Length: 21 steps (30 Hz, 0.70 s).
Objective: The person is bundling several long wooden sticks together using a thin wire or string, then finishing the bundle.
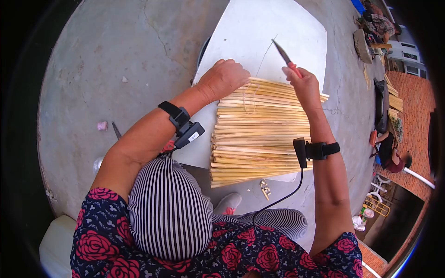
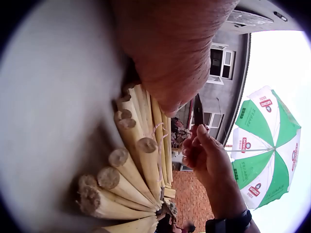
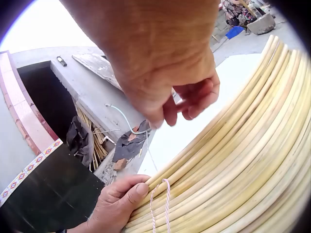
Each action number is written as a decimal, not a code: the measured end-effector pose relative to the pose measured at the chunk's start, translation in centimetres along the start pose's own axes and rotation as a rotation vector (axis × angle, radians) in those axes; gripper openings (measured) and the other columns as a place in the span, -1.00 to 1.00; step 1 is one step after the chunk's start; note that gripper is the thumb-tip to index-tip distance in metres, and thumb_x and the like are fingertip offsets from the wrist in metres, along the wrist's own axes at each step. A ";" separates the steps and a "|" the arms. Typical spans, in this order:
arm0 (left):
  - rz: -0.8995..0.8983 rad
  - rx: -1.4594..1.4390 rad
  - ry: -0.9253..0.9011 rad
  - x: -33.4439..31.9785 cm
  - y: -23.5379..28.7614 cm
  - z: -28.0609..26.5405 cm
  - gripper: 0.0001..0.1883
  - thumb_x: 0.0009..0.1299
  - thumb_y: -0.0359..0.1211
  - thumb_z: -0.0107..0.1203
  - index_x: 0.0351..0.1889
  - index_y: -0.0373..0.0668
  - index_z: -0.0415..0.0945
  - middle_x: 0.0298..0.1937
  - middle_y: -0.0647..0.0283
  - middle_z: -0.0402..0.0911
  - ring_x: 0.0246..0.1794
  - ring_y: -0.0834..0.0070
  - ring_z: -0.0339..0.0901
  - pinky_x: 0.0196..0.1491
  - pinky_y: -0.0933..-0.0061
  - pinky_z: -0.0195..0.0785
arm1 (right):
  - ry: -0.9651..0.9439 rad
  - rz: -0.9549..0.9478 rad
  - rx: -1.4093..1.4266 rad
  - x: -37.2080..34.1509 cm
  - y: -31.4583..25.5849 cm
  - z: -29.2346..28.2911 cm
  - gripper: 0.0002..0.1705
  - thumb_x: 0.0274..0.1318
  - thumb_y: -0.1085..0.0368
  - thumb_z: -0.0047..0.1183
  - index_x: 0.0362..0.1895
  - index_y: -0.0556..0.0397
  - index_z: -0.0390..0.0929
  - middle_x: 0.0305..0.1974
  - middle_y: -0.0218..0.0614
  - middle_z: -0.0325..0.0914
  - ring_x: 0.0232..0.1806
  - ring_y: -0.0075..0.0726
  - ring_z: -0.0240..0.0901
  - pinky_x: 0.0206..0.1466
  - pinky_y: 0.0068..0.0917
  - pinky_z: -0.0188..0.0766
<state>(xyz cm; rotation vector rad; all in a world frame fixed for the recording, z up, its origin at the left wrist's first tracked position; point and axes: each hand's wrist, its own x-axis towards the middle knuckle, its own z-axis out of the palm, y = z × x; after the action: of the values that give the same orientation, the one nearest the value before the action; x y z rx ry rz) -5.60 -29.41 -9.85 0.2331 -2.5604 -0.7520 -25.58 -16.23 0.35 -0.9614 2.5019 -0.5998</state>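
A row of pale peeled stalks [image 1: 259, 134] lies side by side on a white board [image 1: 282, 28]. My left hand [image 1: 225, 78] grips the stalks at their far left corner; its thumb lies over the outermost one in the right wrist view. My right hand [image 1: 303, 85] is raised above the far edge and holds a red-handled tool with a dark tapering tip [image 1: 282, 52]. Beside that tip, a thin thread [image 1: 265, 58] slants down towards the stalks near my left hand. A loop of pink-and-white string [image 3: 167, 199] crosses the stalks.
Small cut stalk pieces [image 1: 264, 189] lie on the concrete floor [image 1: 125, 51] near my shoe [image 1: 228, 202]. A pink spool-like item [image 1: 102, 125] sits to the left. Other people [image 1: 382, 25] are off to the right, near a brick area [image 1: 412, 106]. A green-and-white umbrella [image 2: 267, 145] stands in the background.
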 end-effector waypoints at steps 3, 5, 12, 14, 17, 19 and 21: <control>-0.051 -0.066 0.049 -0.3 -0.1 0.4 -0.82 0.37 -0.24 0.12 -0.19 -0.09 0.60 -0.35 0.31 0.52 -0.21 0.35 0.44 -0.02 0.34 0.27 | 0.120 -0.181 -0.216 5.6 -2.1 -5.1 -0.43 0.12 -0.19 0.16 -0.35 0.14 0.68 -0.62 -0.32 0.53 -0.58 -0.51 0.39 -0.42 -0.43 0.38; -0.053 -0.093 0.037 -0.6 0.1 0.5 -0.83 0.37 -0.24 0.12 -0.20 -0.10 0.60 -0.34 0.31 0.52 -0.21 0.34 0.44 -0.02 0.32 0.27 | 0.086 -0.193 -0.359 5.4 -3.6 -5.6 -0.42 0.10 -0.21 0.17 -0.32 0.12 0.69 -0.54 -0.34 0.60 -0.49 -0.49 0.46 -0.35 -0.45 0.41; -0.071 -0.155 0.102 0.0 0.0 0.3 -0.82 0.36 -0.30 0.12 -0.16 -0.15 0.59 -0.27 0.24 0.52 -0.16 0.29 0.45 0.00 0.28 0.28 | -0.030 0.033 0.032 7.7 -1.6 -4.0 -0.41 0.02 -0.25 0.23 -0.24 0.05 0.65 -0.34 -0.43 0.58 -0.24 -0.50 0.41 -0.13 -0.45 0.34; -0.075 -0.178 0.121 -0.3 -0.1 0.5 -0.81 0.35 -0.33 0.11 -0.13 -0.18 0.58 -0.24 0.22 0.52 -0.15 0.27 0.46 0.01 0.26 0.29 | -0.099 0.106 -0.056 9.3 0.3 -2.3 -0.38 0.01 -0.25 0.23 -0.25 0.10 0.65 -0.33 -0.39 0.58 -0.23 -0.49 0.38 -0.12 -0.46 0.33; -0.085 -0.187 0.084 -0.1 -0.1 0.4 -0.79 0.34 -0.38 0.09 -0.10 -0.21 0.57 -0.22 0.20 0.51 -0.13 0.26 0.45 0.03 0.26 0.29 | -0.049 0.178 -0.038 10.1 1.4 -0.5 -0.37 0.08 -0.18 0.18 -0.10 0.19 0.64 -0.40 -0.40 0.48 -0.29 -0.50 0.34 -0.14 -0.46 0.30; -0.078 -0.190 0.088 -0.2 -0.2 0.3 -0.79 0.34 -0.39 0.09 -0.09 -0.21 0.57 -0.23 0.20 0.51 -0.13 0.25 0.46 0.03 0.27 0.29 | 0.003 0.076 -0.072 10.3 2.2 0.6 -0.45 0.10 -0.19 0.14 -0.29 0.10 0.64 -0.58 -0.37 0.46 -0.49 -0.46 0.37 -0.32 -0.40 0.34; -0.064 -0.184 0.099 -0.1 -0.4 0.4 -0.79 0.33 -0.40 0.08 -0.10 -0.22 0.57 -0.23 0.20 0.51 -0.14 0.25 0.45 0.02 0.27 0.30 | -0.038 0.024 -0.094 10.6 2.5 0.3 -0.50 0.11 -0.13 0.16 -0.29 0.10 0.63 -0.58 -0.38 0.44 -0.50 -0.47 0.36 -0.34 -0.41 0.33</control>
<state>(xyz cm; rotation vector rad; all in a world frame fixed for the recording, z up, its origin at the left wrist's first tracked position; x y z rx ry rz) -5.64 -29.49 -10.37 0.2857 -2.3832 -0.9692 -34.02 -22.02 -3.40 -0.9656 2.5230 -0.4559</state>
